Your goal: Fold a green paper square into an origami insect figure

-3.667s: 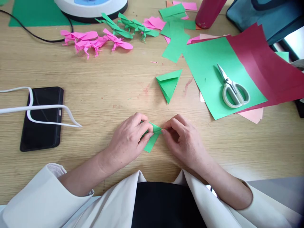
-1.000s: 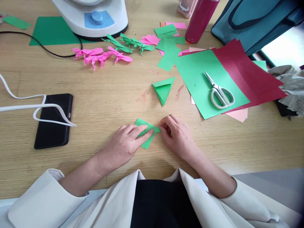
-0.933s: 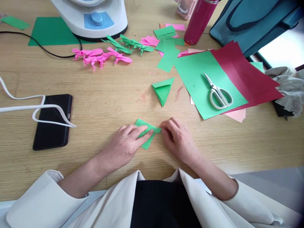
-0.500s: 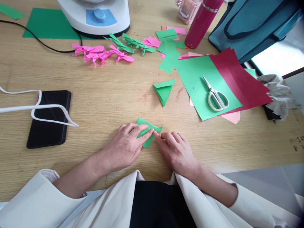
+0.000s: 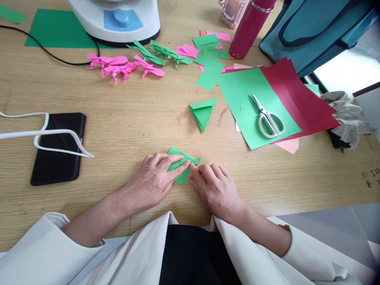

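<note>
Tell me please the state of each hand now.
Left hand: open, lying on the folded green paper.
Right hand: curled at the paper's edge; grip cannot be told.

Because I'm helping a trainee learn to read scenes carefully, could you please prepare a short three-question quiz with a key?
1. Which of the person's hands has fingers laid across the folded green paper?
2. True or false: the scissors lie on the large green sheet.
3. Complete the sentence: "Beside the teal bag stands a magenta ____."

Key:
1. The left hand.
2. True.
3. bottle.
</note>
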Motion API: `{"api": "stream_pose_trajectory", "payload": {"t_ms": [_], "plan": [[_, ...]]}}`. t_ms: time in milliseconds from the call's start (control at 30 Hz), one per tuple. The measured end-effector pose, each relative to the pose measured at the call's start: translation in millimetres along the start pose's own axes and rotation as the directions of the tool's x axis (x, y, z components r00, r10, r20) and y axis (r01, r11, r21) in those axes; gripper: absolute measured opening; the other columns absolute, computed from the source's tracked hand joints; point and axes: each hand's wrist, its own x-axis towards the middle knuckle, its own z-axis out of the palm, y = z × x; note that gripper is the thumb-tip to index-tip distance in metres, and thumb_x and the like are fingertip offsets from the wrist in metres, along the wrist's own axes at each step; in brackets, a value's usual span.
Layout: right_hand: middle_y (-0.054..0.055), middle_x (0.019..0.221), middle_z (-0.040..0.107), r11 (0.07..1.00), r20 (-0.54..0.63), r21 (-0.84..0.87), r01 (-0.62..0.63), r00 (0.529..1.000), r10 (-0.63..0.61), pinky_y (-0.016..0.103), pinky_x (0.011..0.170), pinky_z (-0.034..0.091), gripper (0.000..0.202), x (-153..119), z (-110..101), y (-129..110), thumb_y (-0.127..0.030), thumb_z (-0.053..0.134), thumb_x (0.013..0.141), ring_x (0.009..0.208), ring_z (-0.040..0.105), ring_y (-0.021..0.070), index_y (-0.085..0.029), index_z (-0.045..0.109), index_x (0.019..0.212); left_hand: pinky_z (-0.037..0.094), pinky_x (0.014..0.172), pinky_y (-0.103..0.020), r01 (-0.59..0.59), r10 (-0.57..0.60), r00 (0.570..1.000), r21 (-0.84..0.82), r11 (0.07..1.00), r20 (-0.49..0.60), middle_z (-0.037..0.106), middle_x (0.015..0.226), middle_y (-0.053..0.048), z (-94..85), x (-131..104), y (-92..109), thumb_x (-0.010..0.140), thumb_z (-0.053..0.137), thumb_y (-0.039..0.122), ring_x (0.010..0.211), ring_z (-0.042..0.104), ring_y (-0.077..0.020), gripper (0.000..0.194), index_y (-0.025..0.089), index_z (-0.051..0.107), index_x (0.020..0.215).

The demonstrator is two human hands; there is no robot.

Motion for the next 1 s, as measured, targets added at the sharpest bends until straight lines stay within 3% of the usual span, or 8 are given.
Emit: {"api": "stream_pose_trajectory", "payload": {"t_ms": [300,433,533,667,800,1000], "plan": [[0.007,0.085,0.062,0.999,-0.022,-0.040,-0.035,0.999,0.034,0.037,0.064,0.037,0.031,0.5,-1.5,-3.5,-0.021,0.051,0.101,0.074,0.050,0.0196,-0.006,0.060,0.127,0.044,0.086,-0.042,0.011,-0.010,1.000,0.108,0.994,-0.014,0.063,0.134,-0.008,-1.4,2.4,7.1,0.092,0.049,0.011,0.106,0.054,-0.0275,0.051,0.022,0.055,0.142],[0.007,0.083,0.061,0.995,-0.038,-0.068,-0.079,0.996,0.076,0.036,0.064,0.037,0.032,-2.4,-2.1,-4.0,-0.026,0.050,0.103,0.072,0.049,0.0195,-0.006,0.061,0.124,0.045,0.087,-0.043,0.028,-0.029,1.000,0.100,0.995,0.007,0.061,0.138,-0.010,-1.1,0.7,9.8,0.095,0.050,0.019,0.109,0.055,-0.0287,0.049,0.021,0.054,0.144],[0.007,0.083,0.060,0.991,-0.023,-0.075,-0.107,0.994,0.106,0.036,0.064,0.037,0.033,-4.2,-2.1,-4.7,-0.027,0.050,0.103,0.073,0.050,0.0197,-0.004,0.061,0.124,0.044,0.092,-0.046,0.056,-0.058,0.998,0.106,0.993,0.011,0.055,0.147,-0.012,-1.6,-0.3,11.7,0.097,0.051,0.026,0.121,0.053,-0.0317,0.048,0.022,0.053,0.145],[0.008,0.087,0.060,0.986,0.054,-0.039,-0.164,0.985,0.166,0.036,0.067,0.038,0.037,-2.7,-2.7,-3.0,-0.029,0.049,0.103,0.076,0.053,0.0204,-0.006,0.057,0.130,0.035,0.107,-0.053,0.043,-0.047,0.998,0.109,0.993,0.040,0.046,0.156,-0.011,-1.8,-0.2,12.0,0.099,0.052,0.029,0.143,0.037,-0.0360,0.047,0.021,0.052,0.145],[0.007,0.090,0.061,0.984,0.113,-0.012,-0.180,0.977,0.180,0.036,0.067,0.040,0.046,0.9,-3.3,0.3,-0.033,0.049,0.102,0.078,0.055,0.0211,-0.010,0.049,0.142,0.028,0.115,-0.055,0.040,-0.046,0.997,0.105,0.994,0.057,0.043,0.158,-0.011,0.8,-1.5,10.3,0.099,0.053,0.035,0.147,0.032,-0.0364,0.052,0.021,0.047,0.149],[0.011,0.097,0.063,0.969,0.179,-0.012,-0.247,0.953,0.245,0.037,0.070,0.043,0.050,2.3,-1.6,-3.9,-0.037,0.049,0.102,0.084,0.058,0.0227,-0.009,0.046,0.144,0.021,0.120,-0.057,0.053,-0.064,0.994,0.121,0.991,0.089,0.037,0.162,-0.012,5.0,-4.3,11.2,0.099,0.053,0.040,0.151,0.026,-0.0356,0.059,0.021,0.039,0.154]]}}
